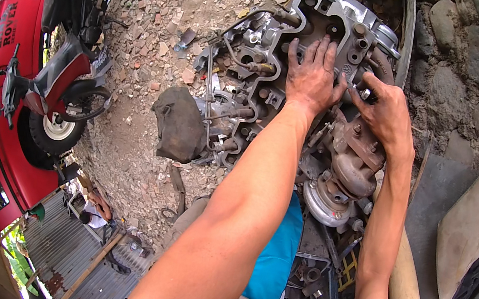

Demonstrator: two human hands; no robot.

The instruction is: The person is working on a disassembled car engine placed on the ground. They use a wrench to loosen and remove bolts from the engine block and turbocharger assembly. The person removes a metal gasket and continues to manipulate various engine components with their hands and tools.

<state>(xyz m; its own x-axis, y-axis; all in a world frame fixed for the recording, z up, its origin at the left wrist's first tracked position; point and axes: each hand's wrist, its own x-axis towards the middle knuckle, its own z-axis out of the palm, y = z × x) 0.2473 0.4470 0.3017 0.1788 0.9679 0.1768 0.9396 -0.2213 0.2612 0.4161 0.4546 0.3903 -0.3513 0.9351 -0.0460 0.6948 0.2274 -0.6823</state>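
looking down, we find the large metal engine [281, 71] between twelve and one o'clock, its scalloped open top facing us. our left hand [314, 76], at one o'clock, lies palm down on it, fingers apart and holding nothing we can make out. our right hand [383, 107], at two o'clock, has thumb and forefinger curled in around a small shiny metal piece [367, 95] at the engine's edge. at three o'clock, just below that hand, we have a rusty rounded housing [354, 174]. a dark cloth [179, 123] lies at nine o'clock, beside the engine; at ten stands a motorcycle [72, 68].
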